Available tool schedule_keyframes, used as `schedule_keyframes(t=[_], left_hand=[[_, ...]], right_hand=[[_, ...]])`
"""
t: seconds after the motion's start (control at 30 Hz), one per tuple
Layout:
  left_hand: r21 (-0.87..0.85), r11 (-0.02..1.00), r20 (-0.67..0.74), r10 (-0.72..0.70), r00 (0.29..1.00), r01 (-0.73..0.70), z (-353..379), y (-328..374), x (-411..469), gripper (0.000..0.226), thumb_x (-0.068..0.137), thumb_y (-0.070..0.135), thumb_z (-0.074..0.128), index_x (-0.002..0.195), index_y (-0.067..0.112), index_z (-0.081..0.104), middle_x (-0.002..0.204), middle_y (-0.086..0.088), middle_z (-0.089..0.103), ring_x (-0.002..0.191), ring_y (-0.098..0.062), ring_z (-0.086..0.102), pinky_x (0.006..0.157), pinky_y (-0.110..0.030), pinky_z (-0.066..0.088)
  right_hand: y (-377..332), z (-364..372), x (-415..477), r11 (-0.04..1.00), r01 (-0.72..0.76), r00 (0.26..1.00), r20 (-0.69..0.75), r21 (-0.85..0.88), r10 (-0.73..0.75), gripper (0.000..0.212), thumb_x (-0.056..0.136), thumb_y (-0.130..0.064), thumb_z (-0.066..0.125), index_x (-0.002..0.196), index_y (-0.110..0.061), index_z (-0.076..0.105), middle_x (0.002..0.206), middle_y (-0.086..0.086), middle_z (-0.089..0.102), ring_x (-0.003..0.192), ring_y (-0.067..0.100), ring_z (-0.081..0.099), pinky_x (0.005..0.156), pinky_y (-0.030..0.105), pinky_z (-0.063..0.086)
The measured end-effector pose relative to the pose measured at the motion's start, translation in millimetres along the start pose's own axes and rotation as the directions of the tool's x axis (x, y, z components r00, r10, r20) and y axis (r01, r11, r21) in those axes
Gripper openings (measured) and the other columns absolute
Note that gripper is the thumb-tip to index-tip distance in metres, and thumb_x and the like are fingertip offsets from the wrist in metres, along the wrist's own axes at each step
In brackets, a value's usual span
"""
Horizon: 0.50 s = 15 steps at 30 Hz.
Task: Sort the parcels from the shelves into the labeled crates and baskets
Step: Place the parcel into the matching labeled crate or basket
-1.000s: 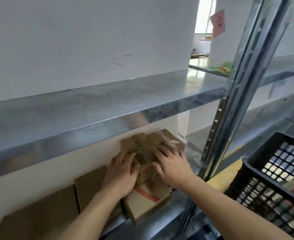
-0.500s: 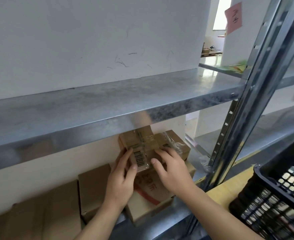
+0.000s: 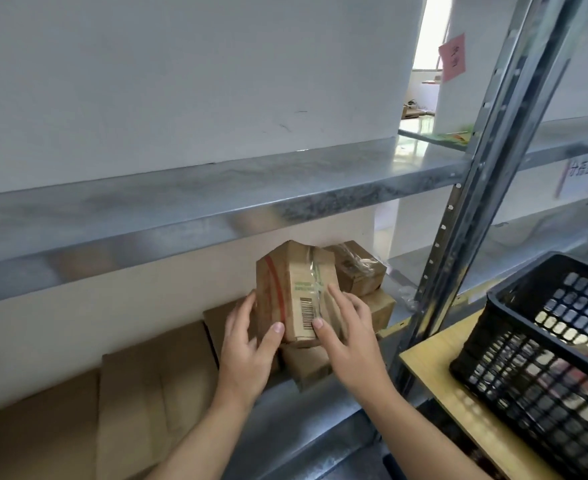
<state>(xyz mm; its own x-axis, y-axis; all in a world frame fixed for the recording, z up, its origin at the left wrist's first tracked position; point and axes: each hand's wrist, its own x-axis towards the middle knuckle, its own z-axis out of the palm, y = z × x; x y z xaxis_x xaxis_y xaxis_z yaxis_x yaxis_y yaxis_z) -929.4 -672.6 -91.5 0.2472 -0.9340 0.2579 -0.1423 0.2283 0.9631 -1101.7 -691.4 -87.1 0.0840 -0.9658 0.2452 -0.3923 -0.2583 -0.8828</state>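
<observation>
A small brown cardboard parcel (image 3: 296, 292) with a barcode, clear tape and a red stripe is tilted up on end just under the metal shelf edge. My left hand (image 3: 247, 344) holds its left side, thumb on the front face. On the right side my right hand (image 3: 348, 327) grips it, thumb near the barcode. Behind it lies a second small taped parcel (image 3: 358, 271), on top of a larger box (image 3: 380, 310). Another box (image 3: 308, 367) sits under the held parcel.
Flat brown cartons (image 3: 119, 403) lie on the lower shelf to the left. A galvanised shelf (image 3: 216, 199) runs overhead and a steel upright (image 3: 476, 188) stands at the right. A black slotted plastic crate (image 3: 542, 344) sits on a yellow board (image 3: 434, 358) at the right.
Both hands have lifted the barcoded parcel off the stack and tipped it upright, toward me. The view has shifted slightly.
</observation>
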Motion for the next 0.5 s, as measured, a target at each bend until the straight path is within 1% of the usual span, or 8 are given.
schedule_keyframes(t=[0.07, 0.1, 0.13, 0.2, 0.27, 0.37, 0.43, 0.5], left_hand=[[-0.118, 0.991, 0.054, -0.057, 0.997, 0.063, -15.4, -0.3, -13.5, 0.066, 0.074, 0.04, 0.077, 0.131, 0.047, 0.043, 0.144, 0.01, 0.048, 0.124, 0.007, 0.05, 0.093, -0.009, 0.043], [-0.14, 0.988, 0.077, -0.059, 0.995, 0.07, -22.1, -1.4, -20.5, 0.069, 0.07, 0.045, 0.077, 0.13, 0.049, 0.044, 0.143, 0.01, 0.05, 0.126, 0.002, 0.052, 0.098, -0.016, 0.045], [-0.124, 0.99, 0.095, -0.048, 0.994, 0.059, -28.2, -3.1, -27.8, 0.071, 0.069, 0.048, 0.078, 0.13, 0.05, 0.044, 0.143, 0.009, 0.052, 0.128, -0.003, 0.052, 0.103, -0.025, 0.045], [-0.064, 0.998, 0.104, -0.018, 0.994, 0.024, -37.9, -4.3, -43.7, 0.073, 0.069, 0.05, 0.078, 0.133, 0.05, 0.043, 0.145, 0.008, 0.049, 0.13, -0.008, 0.051, 0.108, -0.037, 0.044], [0.024, 0.999, 0.089, 0.025, 0.996, -0.027, -44.8, -1.3, -60.1, 0.073, 0.071, 0.052, 0.075, 0.134, 0.049, 0.04, 0.146, 0.012, 0.044, 0.132, -0.006, 0.048, 0.108, -0.037, 0.044], [0.148, 0.983, 0.059, 0.098, 0.993, -0.106, -55.2, 5.5, -83.0, 0.071, 0.073, 0.055, 0.069, 0.136, 0.049, 0.037, 0.147, 0.018, 0.039, 0.135, -0.002, 0.042, 0.108, -0.029, 0.042], [0.174, 0.974, 0.052, 0.136, 0.989, -0.143, -62.6, 14.5, -95.5, 0.067, 0.074, 0.054, 0.067, 0.134, 0.051, 0.038, 0.146, 0.021, 0.039, 0.134, 0.001, 0.042, 0.104, -0.023, 0.042], [0.123, 0.98, 0.031, 0.154, 0.988, -0.156, -67.9, 24.0, -106.1, 0.063, 0.076, 0.046, 0.069, 0.132, 0.051, 0.04, 0.143, 0.021, 0.042, 0.13, 0.003, 0.046, 0.099, -0.018, 0.045]], right_hand=[[-6.9, 7.1, -20.2, 1.0, 0.029, 1.0, 0.0, -0.007, -0.029, 0.049, 0.1, -0.037, 0.06, 0.13, -0.068, 0.038, 0.148, -0.016, 0.03, 0.136, -0.006, 0.032, 0.109, 0.023, 0.034], [-10.3, 10.3, -29.8, 1.0, 0.027, 1.0, 0.0, 0.005, -0.027, 0.045, 0.099, -0.041, 0.061, 0.128, -0.069, 0.041, 0.149, -0.016, 0.031, 0.139, -0.004, 0.031, 0.109, 0.023, 0.033], [-13.7, 13.3, -39.0, 1.0, 0.016, 1.0, 0.007, 0.027, -0.016, 0.041, 0.096, -0.049, 0.061, 0.129, -0.066, 0.044, 0.149, -0.016, 0.034, 0.14, -0.004, 0.031, 0.107, 0.022, 0.033], [-19.6, 17.3, -56.0, 0.998, 0.014, 1.0, 0.01, 0.056, -0.015, 0.054, 0.086, -0.064, 0.058, 0.137, -0.052, 0.047, 0.145, -0.017, 0.041, 0.134, -0.009, 0.037, 0.104, 0.018, 0.036], [-25.4, 20.2, -70.8, 0.997, -0.005, 1.0, 0.021, 0.082, 0.004, 0.07, 0.079, -0.072, 0.059, 0.14, -0.04, 0.046, 0.14, -0.022, 0.046, 0.128, -0.008, 0.045, 0.103, 0.023, 0.043], [-36.7, 21.7, -90.8, 0.987, -0.076, 0.995, 0.076, 0.141, 0.065, 0.084, 0.07, -0.076, 0.067, 0.141, -0.038, 0.042, 0.134, -0.02, 0.056, 0.121, -0.003, 0.056, 0.102, 0.031, 0.051], [-44.3, 23.4, -101.7, 0.982, -0.089, 0.993, 0.094, 0.17, 0.073, 0.08, 0.072, -0.07, 0.07, 0.14, -0.041, 0.04, 0.129, -0.022, 0.059, 0.117, -0.005, 0.059, 0.101, 0.031, 0.052], [-46.5, 26.3, -110.2, 0.963, -0.087, 0.993, 0.105, 0.255, 0.062, 0.069, 0.085, -0.053, 0.072, 0.144, -0.043, 0.037, 0.131, -0.023, 0.058, 0.12, -0.002, 0.059, 0.102, 0.033, 0.053]])
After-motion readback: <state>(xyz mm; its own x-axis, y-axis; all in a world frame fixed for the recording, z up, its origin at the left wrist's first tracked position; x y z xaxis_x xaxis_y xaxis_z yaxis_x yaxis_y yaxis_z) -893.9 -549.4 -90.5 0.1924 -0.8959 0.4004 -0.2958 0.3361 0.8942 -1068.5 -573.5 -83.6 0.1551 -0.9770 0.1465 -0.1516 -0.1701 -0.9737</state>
